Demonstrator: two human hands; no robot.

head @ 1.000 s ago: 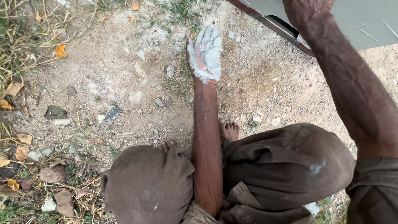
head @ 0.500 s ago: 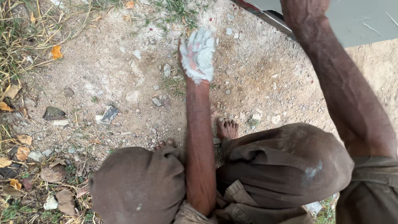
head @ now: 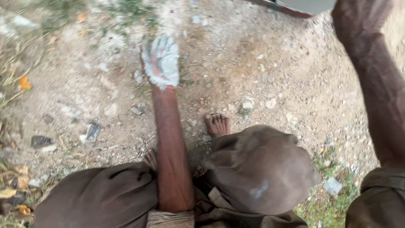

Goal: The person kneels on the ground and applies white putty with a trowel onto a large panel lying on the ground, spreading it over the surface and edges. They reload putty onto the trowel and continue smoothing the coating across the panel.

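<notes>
My left hand [head: 162,61] is stretched out in front of me over bare stony ground [head: 253,67], fingers spread, holding nothing. It is smeared with a white-grey paste. My right hand [head: 362,17] is raised at the top right, next to the edge of a grey panel [head: 303,5]. Its fingers are cut off by the frame's top edge. I am squatting: my knees in brown trousers [head: 261,169] fill the bottom, and my bare foot [head: 217,124] shows between them.
Small stones and dark rubble [head: 92,131] lie scattered on the dirt. Dry leaves [head: 24,82] and grass line the left edge. A patch of grass with a pale scrap [head: 333,185] lies at the lower right.
The view has tilted down, so the grey panel has slid almost out at the top. My left hand stays spread and has drifted left in the picture. My right hand stays raised.
</notes>
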